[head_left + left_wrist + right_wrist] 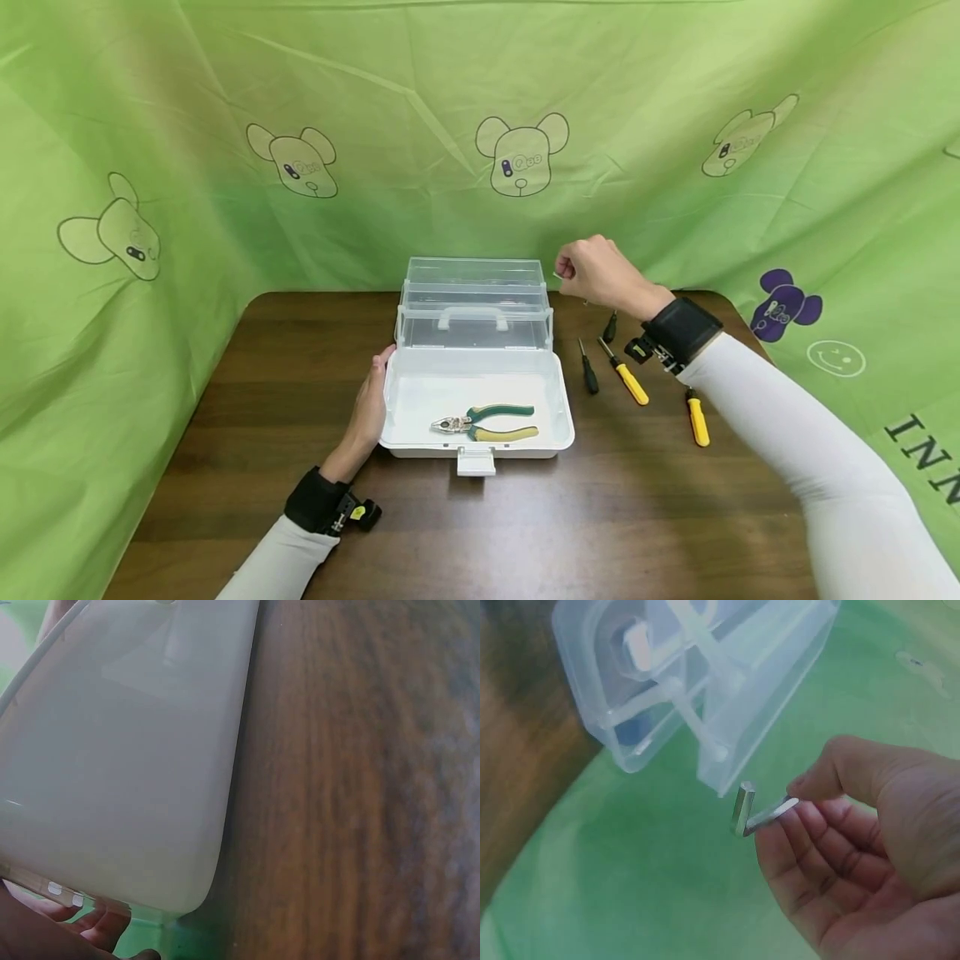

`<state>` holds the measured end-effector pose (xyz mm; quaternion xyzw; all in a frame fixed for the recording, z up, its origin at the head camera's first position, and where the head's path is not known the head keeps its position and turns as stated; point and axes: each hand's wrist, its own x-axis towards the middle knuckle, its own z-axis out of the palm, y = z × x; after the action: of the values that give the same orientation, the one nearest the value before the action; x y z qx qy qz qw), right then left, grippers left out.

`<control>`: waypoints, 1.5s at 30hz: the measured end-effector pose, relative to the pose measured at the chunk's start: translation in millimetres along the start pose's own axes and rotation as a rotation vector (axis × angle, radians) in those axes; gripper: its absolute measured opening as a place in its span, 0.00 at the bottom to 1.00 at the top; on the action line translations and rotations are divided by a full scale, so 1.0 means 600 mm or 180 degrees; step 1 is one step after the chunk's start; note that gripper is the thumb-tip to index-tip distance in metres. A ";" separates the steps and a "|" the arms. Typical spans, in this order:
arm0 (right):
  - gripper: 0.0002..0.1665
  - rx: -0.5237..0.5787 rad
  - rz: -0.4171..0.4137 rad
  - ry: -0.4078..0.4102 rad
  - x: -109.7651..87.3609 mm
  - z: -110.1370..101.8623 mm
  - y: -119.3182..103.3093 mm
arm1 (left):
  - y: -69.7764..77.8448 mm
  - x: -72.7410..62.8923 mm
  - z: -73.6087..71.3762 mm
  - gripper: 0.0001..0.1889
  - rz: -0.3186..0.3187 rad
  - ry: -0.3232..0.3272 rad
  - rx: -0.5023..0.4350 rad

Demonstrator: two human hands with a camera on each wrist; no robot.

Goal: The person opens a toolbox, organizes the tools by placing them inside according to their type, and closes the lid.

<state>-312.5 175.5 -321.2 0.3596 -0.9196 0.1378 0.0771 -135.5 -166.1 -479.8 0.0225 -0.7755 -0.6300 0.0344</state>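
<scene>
Wrinkled green cloth (pixel 390 217) was hung behind. Worktop (pixel 285 375): dark wood grain, faintly glossy. On it a white plastic box (pixel 427 375) was stood open, smooth-walled, corners rounded; loading of the box was judged to be the step in hand. Clear, stiff plastic trays (pixel 480 335) were raised at its rear. Left hand (pixel 367 404) was laid against the box's left side, fingers loosely extended, nothing gripped. Pliers (pixel 498 435) were laid on the box floor: metal nose, green-and-yellow grips. Screwdrivers (pixel 632 383), yellow- and black-handled, were scattered to the right. Smallest: a hex key (pixel 772 814), bare metal, faceted, L-bent, pinched between thumb and fingertips of the right hand (pixel 603 273), held up beside the trays. A light, controlled lowering was judged to be called for next, bent end kept off the tray wall.
</scene>
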 end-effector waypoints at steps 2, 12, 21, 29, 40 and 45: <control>0.10 0.0003 -0.0152 -0.0056 0.010 -0.003 -0.006 | 0.000 0.000 0.000 0.34 -0.0018 0.0000 0.0008; 0.08 0.0098 -0.0720 -0.0475 0.051 0.005 -0.031 | -0.001 0.001 0.000 0.34 0.0007 0.0023 0.0034; 0.10 0.0199 -0.0926 -0.0532 0.073 0.015 -0.051 | 0.002 0.003 -0.001 0.34 0.0025 0.0027 0.0005; 0.10 0.0301 -0.0938 -0.0756 0.083 0.038 -0.057 | 0.001 0.000 -0.002 0.34 -0.0012 -0.0003 0.0065; 0.08 0.0358 -0.0935 -0.0879 0.081 0.057 -0.053 | -0.003 0.001 0.000 0.34 -0.0026 0.0003 0.0001; 0.08 0.0357 -0.0942 -0.0937 0.081 0.062 -0.053 | -0.004 0.000 0.001 0.34 -0.0039 0.0001 -0.0006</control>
<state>-327.9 110.8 -338.6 0.5107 -0.8490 0.1220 -0.0588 -135.6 -166.1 -482.2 0.0272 -0.7748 -0.6309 0.0306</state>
